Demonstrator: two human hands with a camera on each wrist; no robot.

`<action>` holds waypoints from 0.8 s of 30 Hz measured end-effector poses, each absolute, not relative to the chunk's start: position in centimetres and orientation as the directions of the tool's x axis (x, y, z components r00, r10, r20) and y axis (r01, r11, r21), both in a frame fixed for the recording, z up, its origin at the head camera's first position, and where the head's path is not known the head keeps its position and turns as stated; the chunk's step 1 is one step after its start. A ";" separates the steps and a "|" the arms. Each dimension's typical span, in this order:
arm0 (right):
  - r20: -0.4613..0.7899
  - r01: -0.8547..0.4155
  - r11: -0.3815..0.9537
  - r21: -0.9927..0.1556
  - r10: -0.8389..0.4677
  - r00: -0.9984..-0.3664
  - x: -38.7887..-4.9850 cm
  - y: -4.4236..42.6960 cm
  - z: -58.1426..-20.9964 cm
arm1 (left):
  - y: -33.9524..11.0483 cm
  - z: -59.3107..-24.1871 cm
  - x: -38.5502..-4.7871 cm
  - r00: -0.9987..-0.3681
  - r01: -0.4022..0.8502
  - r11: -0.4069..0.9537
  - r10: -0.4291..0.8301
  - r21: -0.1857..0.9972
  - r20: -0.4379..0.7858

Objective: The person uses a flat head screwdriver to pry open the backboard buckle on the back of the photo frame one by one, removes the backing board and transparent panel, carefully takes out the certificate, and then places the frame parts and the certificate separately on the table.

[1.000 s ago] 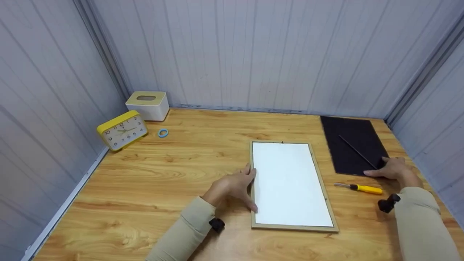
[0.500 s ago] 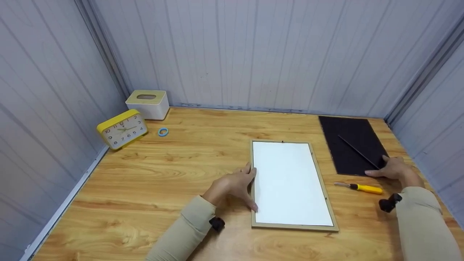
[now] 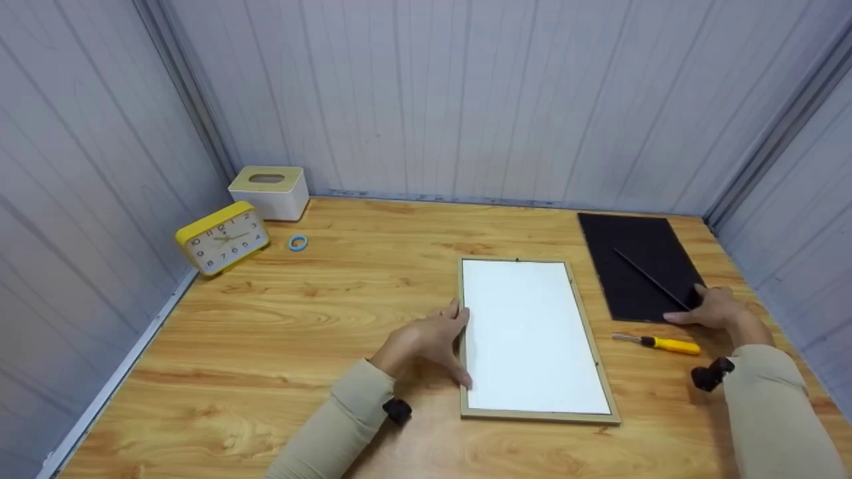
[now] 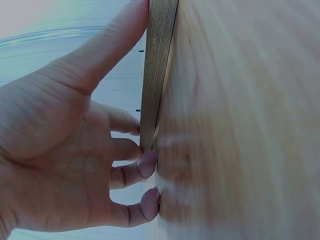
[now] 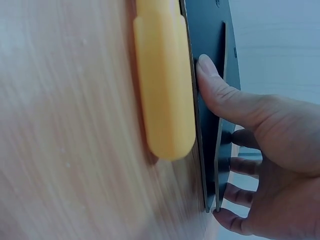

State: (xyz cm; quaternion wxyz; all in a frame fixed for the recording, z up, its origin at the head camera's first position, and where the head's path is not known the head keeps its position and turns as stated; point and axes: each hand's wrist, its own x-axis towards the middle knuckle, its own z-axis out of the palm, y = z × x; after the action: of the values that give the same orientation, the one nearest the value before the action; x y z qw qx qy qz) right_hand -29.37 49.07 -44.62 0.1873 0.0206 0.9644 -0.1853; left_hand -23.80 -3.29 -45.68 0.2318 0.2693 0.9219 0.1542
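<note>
A picture frame (image 3: 607,372) with a light wood border lies on the table, a white sheet (image 3: 532,332) filling its inside. My left hand (image 3: 432,342) rests on its left edge, thumb and fingers spread; in the left wrist view the fingertips (image 4: 147,162) touch the frame's side and the table. At the right lies a black backing board (image 3: 639,233) with a thin raised strut (image 3: 649,276) across it. My right hand (image 3: 722,309) touches the board's near right corner, thumb (image 5: 220,92) on the near edge and fingers along the right side.
A small tool with a yellow handle (image 3: 675,345) and metal shaft lies between frame and right hand. At the back left stand a yellow alarm clock (image 3: 225,241) and a white tissue box (image 3: 269,199), with a blue ring (image 3: 298,243) nearby. Panel walls (image 3: 426,100) enclose the wooden table.
The black board has slid slightly to the left together with my right hand. My left hand and the frame stay in place.
</note>
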 end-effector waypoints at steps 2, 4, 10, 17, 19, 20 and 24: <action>-0.358 0.102 0.929 -0.357 -0.034 -0.933 -29.3 48.7 -44.7 | -3.3 -45.7 -23.8 -0.745 0.428 0.806 0.571 0.409 -0.346; -0.344 0.100 0.927 -0.362 -0.033 -0.938 -29.2 48.2 -44.9 | -3.3 -45.7 -23.8 -0.744 0.428 0.806 0.571 0.409 -0.347; -0.308 0.075 0.931 -0.356 -0.042 -0.951 -29.4 46.7 -45.2 | -3.3 -45.8 -23.7 -0.749 0.421 0.806 0.568 0.417 -0.342; -0.308 0.059 0.933 -0.355 -0.057 -0.950 -29.8 45.2 -45.1 | -3.2 -45.8 -23.8 -0.751 0.416 0.811 0.562 0.412 -0.348; -0.310 0.057 0.936 -0.346 -0.057 -0.949 -29.8 45.1 -45.1 | -3.2 -45.8 -23.8 -0.750 0.418 0.811 0.562 0.410 -0.347; -0.314 0.058 0.938 -0.343 -0.056 -0.948 -29.8 45.0 -45.1 | -3.2 -45.9 -23.9 -0.750 0.419 0.810 0.564 0.411 -0.347; -0.327 0.066 0.931 -0.360 -0.060 -0.943 -29.8 44.9 -45.0 | -3.3 -45.9 -23.9 -0.752 0.418 0.811 0.561 0.409 -0.345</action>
State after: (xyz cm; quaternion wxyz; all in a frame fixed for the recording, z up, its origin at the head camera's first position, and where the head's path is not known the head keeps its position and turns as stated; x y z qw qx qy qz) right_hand -29.77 44.89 -44.97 0.1686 0.0015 0.9679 -0.1862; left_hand -23.89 -3.32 -45.86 0.2313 0.2652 0.9231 0.1553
